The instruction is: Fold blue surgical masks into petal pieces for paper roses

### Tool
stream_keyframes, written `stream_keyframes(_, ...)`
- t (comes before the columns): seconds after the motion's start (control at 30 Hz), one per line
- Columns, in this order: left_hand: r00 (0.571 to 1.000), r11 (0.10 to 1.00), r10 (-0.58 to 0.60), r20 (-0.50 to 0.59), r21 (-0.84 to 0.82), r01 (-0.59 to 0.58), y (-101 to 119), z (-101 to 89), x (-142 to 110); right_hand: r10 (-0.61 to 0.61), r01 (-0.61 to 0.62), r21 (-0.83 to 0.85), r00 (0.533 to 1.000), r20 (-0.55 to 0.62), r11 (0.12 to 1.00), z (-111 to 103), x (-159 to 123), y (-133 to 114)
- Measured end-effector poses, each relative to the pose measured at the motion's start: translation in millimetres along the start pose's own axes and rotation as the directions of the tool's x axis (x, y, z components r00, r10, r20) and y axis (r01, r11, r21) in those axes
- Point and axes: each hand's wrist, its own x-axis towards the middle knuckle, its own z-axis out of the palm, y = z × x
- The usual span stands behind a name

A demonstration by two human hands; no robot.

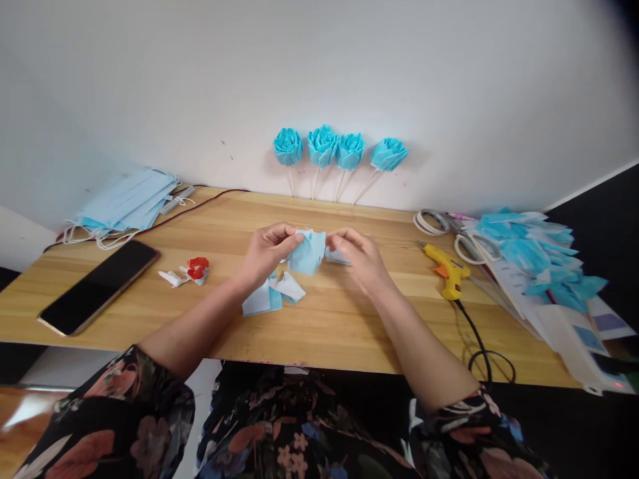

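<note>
My left hand [269, 251] pinches a light blue piece of mask fabric [307, 254] between thumb and fingers, above the table. At its right edge is my right hand [355, 253], thumb and fingers closed together; what they grip is hidden. A pale blue scrap [338, 256] shows beneath the right fingers, and I cannot tell whether they touch it. Several more cut pieces, blue and white [262, 301], lie on the wood below my left hand. Four-like blue fabric flowers aside, nothing else is near the fingers.
Several blue flowers on sticks [323, 146] lean on the wall. Left are face masks [132, 199], a phone [100, 287] and a red-and-white scrap [198, 268]. Right are a yellow glue gun [449, 269] with its cord, tape [432, 223], scissors [476, 249], blue fabric pieces [529, 253] and a white power strip [579, 346].
</note>
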Motion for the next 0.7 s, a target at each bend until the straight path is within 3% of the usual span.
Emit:
stream_keyframes(0.1, 0.997, 0.997, -0.015, 0.073, -0.069, 0.020, -1.5, -0.9, -1.9, -0.011, 0.024, 0.208, 0.998, -0.060, 0.978, -3.9, -1.7, 5.2)
stream_keyframes(0.3, 0.982, 0.989, -0.052, 0.180, -0.127, 0.076, -6.4, -0.5, -4.3, 0.013, -0.075, 0.371, 0.986, 0.165, 0.926, 6.5, -7.9, 4.9)
stream_keyframes(0.57, 0.997, 0.999, -0.045, 0.060, 0.031, 0.043, -6.7, 3.2, -0.3, -0.004, -0.014, 0.283, 0.998, 0.063, 0.959, 13.9, -8.8, 7.5)
stream_keyframes(0.7, 1.000, 0.989, 0.020, -0.014, 0.145, -0.018, -8.7, 4.0, -0.5, 0.004, -0.016, 0.247, 0.999, 0.048, 0.969, 13.8, -9.9, 7.9)
